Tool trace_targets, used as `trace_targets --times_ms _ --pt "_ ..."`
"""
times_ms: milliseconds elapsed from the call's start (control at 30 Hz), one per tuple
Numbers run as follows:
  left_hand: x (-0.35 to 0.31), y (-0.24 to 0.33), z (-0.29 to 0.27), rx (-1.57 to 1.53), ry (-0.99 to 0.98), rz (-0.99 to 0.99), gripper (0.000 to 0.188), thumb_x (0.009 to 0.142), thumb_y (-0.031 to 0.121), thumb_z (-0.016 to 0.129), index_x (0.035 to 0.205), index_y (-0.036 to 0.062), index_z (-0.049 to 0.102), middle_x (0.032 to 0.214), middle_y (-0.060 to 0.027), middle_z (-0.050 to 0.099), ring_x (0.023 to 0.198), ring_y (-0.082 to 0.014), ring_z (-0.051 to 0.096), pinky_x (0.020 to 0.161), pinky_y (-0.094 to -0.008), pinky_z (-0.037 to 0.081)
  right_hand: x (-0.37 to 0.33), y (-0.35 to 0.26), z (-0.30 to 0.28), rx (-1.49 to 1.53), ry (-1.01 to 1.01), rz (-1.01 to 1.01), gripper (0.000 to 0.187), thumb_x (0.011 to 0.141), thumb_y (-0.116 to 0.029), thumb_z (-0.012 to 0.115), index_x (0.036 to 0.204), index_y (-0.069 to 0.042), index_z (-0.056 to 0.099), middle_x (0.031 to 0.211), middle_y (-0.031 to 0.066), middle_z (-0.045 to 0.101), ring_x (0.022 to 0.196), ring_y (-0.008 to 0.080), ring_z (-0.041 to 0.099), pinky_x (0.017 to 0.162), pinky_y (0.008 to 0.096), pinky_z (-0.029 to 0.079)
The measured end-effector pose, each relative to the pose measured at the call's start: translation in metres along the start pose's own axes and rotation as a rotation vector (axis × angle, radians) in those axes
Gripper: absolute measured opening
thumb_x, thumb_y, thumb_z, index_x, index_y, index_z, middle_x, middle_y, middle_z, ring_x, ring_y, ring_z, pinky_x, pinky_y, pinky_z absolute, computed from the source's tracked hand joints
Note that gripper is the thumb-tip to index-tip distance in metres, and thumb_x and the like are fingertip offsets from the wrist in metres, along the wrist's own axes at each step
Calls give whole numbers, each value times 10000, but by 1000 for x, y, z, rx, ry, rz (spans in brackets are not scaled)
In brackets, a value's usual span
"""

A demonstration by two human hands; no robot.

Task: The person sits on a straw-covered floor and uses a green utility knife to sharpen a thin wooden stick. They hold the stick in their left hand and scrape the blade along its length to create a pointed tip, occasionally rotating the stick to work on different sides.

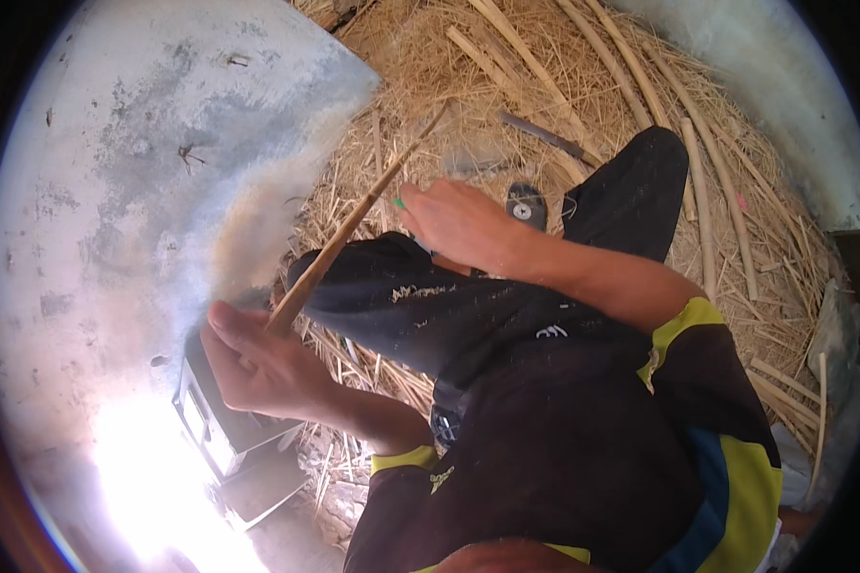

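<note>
A long, tapered wooden stick [354, 215] slants up and to the right from my left hand [272, 368]. My left fingers are closed round its thick lower end, and its thin tip points away over the straw. To the right of the stick is my right hand [459, 222], above my dark trousers. Its fingers are curled, and a small green bit [398, 202] shows at their left edge. What that belongs to is hidden by the fingers. Pale shavings [420, 292] lie on my trouser leg under my right hand.
Straw [411, 76] and several long peeled sticks [707, 210] cover the floor ahead and right. A dark flat strip [549, 137] lies beyond my right hand, near a sandal [526, 205]. A stained wall [134, 210] stands at left, above a grey box [222, 411] in bright light.
</note>
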State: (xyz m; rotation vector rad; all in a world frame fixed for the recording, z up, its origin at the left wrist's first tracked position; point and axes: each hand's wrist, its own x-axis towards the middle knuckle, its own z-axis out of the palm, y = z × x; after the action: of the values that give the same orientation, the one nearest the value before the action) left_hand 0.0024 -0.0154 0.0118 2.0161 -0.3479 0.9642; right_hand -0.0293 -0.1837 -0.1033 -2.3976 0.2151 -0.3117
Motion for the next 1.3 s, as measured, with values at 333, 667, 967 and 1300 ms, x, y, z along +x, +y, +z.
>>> trace_targets --times_ms 333,667,967,1300 --pt "6 2 2 -62 2 -171 446 1020 318 487 678 39 548 572 1 497 407 -42 390 371 -202 279 13 18 12 343 -95 172 301 997 -246 457 1036 50 498 725 295 603 725 464 612 667 565 461" --pt "3 12 -6 -21 -28 -250 480 1025 358 459 691 32 570 519 -1 484 407 -53 379 400 -222 246 -10 -18 5 137 26 -10 232 976 -199 496 959 32 502 582 271 553 592 455 593 542 530 465" --pt "5 9 -5 -24 -12 -344 480 1005 355 508 662 24 569 518 -9 493 420 -59 383 417 -237 264 -4 -26 6 107 78 -133 221 961 -197 513 929 22 515 586 243 574 582 441 603 533 512 494" --pt "2 2 -6 -24 4 -298 498 1005 348 509 625 29 546 491 -8 475 406 -58 378 416 -226 249 -7 -21 11 25 50 -101 261 974 -216 493 925 39 507 595 251 581 575 448 601 529 516 490"
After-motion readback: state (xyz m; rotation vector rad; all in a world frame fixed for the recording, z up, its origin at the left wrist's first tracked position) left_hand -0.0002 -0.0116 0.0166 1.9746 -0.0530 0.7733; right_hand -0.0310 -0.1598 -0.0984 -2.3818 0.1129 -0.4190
